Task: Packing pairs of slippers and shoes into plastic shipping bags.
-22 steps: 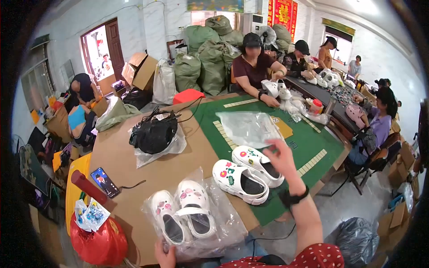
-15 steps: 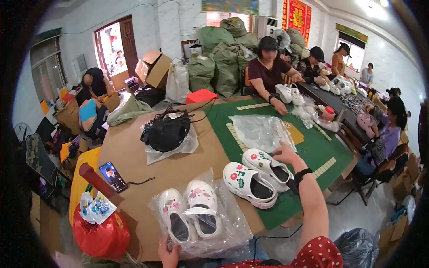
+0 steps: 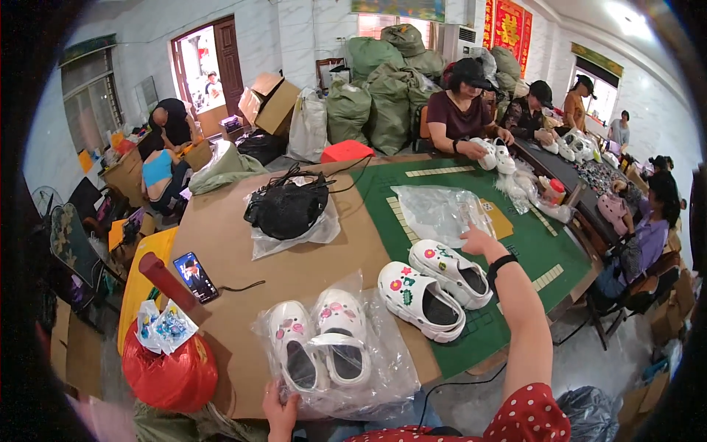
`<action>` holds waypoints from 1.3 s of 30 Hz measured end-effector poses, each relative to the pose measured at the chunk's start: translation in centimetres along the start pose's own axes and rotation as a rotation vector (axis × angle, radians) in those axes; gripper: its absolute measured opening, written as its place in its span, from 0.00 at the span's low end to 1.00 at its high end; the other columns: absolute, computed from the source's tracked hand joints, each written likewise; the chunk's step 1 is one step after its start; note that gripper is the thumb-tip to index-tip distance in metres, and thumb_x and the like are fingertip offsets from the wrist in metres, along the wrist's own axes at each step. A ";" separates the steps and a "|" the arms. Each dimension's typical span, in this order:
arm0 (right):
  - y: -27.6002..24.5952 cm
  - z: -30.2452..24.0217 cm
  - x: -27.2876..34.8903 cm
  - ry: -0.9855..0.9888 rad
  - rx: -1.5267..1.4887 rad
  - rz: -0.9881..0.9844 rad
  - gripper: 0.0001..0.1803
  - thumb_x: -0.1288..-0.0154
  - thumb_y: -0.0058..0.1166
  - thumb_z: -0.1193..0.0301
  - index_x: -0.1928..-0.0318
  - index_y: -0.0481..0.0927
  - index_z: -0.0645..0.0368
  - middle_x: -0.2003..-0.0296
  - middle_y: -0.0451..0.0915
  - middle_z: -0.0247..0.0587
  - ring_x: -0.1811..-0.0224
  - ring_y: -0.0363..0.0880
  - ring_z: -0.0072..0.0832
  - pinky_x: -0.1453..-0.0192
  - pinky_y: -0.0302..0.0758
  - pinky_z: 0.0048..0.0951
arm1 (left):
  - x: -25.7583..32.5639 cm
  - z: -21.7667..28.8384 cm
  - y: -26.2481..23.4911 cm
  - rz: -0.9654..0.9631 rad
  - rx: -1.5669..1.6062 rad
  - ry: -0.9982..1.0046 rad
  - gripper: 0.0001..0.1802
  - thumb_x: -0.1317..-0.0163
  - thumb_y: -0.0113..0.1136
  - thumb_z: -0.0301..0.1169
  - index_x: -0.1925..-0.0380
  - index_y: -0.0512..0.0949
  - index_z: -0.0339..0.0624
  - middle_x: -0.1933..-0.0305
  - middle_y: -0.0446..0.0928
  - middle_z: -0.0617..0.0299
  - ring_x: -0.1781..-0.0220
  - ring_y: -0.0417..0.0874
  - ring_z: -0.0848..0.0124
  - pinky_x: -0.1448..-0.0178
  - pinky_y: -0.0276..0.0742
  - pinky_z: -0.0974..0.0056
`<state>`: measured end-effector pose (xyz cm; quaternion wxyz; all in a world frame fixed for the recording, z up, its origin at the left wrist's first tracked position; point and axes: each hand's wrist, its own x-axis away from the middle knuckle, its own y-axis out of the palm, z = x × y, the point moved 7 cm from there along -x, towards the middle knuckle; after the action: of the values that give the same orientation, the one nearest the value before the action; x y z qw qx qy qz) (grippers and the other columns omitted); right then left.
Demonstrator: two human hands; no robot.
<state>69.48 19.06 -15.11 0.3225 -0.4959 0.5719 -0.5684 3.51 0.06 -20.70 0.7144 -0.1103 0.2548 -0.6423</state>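
A pair of white clogs with pink charms (image 3: 340, 324) lies at my front inside a clear plastic bag (image 3: 394, 368). My left hand (image 3: 280, 409) has its fingers closed at the near left edge of that bag. To the right, a second pair of white clogs with colourful charms (image 3: 420, 302) stands unbagged, partly on the green mat (image 3: 479, 339). My right arm reaches past them, and my right hand (image 3: 479, 241), fingers stretched out, is at the near right edge of another clear plastic bag (image 3: 434, 210) lying flat. That bag looks empty.
A black bundle with cords (image 3: 291, 210) lies on the brown board. At left are a phone (image 3: 196, 278), a dark red cylinder (image 3: 166, 280) and a red bag (image 3: 169, 372). A co-worker (image 3: 464, 110) sits across; others line the dark table (image 3: 545, 158).
My right hand has moved slightly forward and left, onto the flat bag's edge. The co-worker across has drawn a hand back from the mat to a white clog. The view has shifted slightly.
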 end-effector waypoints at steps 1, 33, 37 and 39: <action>0.2 -0.1 -0.5 -0.008 0.001 -0.004 0.30 0.49 0.52 0.70 0.40 0.80 0.49 0.25 0.49 0.61 0.34 0.71 0.52 0.28 0.65 0.38 | 0.1 -0.1 -0.1 0.006 -0.004 -0.006 0.27 0.45 0.67 0.41 0.50 0.77 0.34 0.53 0.79 0.45 0.49 0.79 0.46 0.44 0.73 0.52; 5.8 -39.3 38.0 -1.166 -0.781 -0.153 0.42 0.39 0.64 0.66 0.29 0.57 0.65 0.31 0.56 0.66 0.30 0.58 0.60 0.27 0.60 0.46 | -0.2 7.0 -3.5 -0.205 0.658 -0.038 0.53 0.57 0.79 0.54 0.35 0.68 0.38 0.40 0.74 0.54 0.40 0.75 0.61 0.35 0.69 0.57; 6.6 -39.7 40.5 -1.414 -0.816 -0.409 0.38 0.38 0.63 0.67 0.31 0.62 0.64 0.31 0.58 0.65 0.31 0.61 0.57 0.28 0.61 0.45 | -0.2 4.4 -4.2 0.036 0.498 -0.313 0.33 0.44 0.73 0.36 0.40 0.72 0.34 0.45 0.78 0.59 0.49 0.78 0.69 0.44 0.75 0.62; 4.4 -38.1 39.6 -1.461 -0.824 -0.457 0.35 0.38 0.63 0.67 0.33 0.66 0.63 0.33 0.62 0.63 0.33 0.65 0.55 0.29 0.63 0.44 | -0.8 3.6 -4.6 0.096 0.723 -0.393 0.24 0.38 0.66 0.33 0.44 0.76 0.35 0.47 0.79 0.60 0.49 0.78 0.70 0.45 0.75 0.62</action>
<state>21.15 -5.97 -6.08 0.2815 -0.9165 0.2682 0.0937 1.34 -0.44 -15.27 0.7714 0.0393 -0.1232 -0.6230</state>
